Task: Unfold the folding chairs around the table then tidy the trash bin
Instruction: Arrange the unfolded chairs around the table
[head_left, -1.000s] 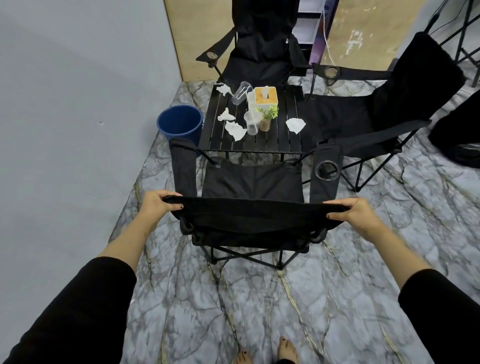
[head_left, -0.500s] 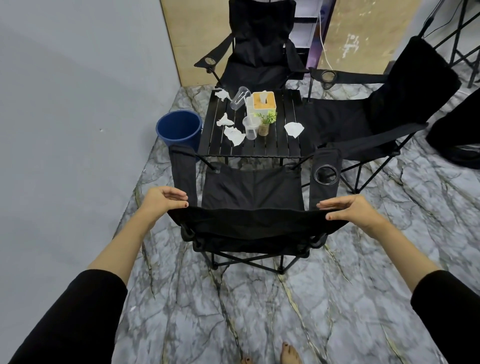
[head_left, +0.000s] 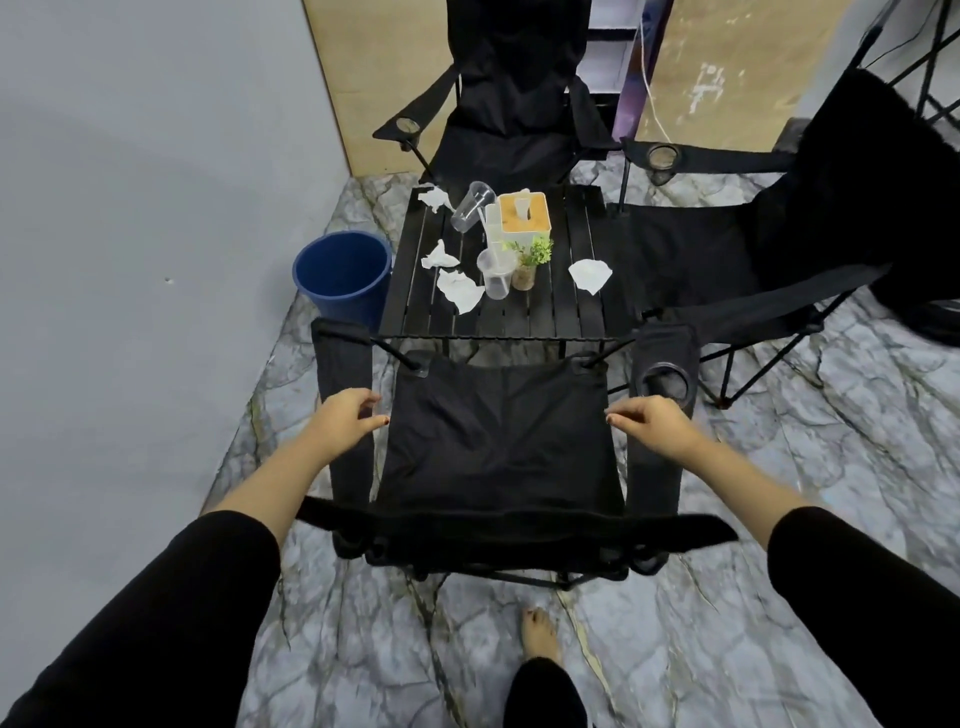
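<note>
Both hands — left hand (head_left: 347, 420), right hand (head_left: 655, 427) — hover with loose, empty fingers flanking the chair (head_left: 498, 447) seat

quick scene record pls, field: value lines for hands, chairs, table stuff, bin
left hand: open, over the near chair's left armrest
right hand: open, by the seat's right edge; no grip on anything
near chair: unfolded, facing the table
other chairs: far chair and right chair, both unfolded
table: black slats, carrying crumpled tissues, upright clear cup, tipped clear cup, tissue box, small plant
bin: blue bin on the floor left of the table
</note>
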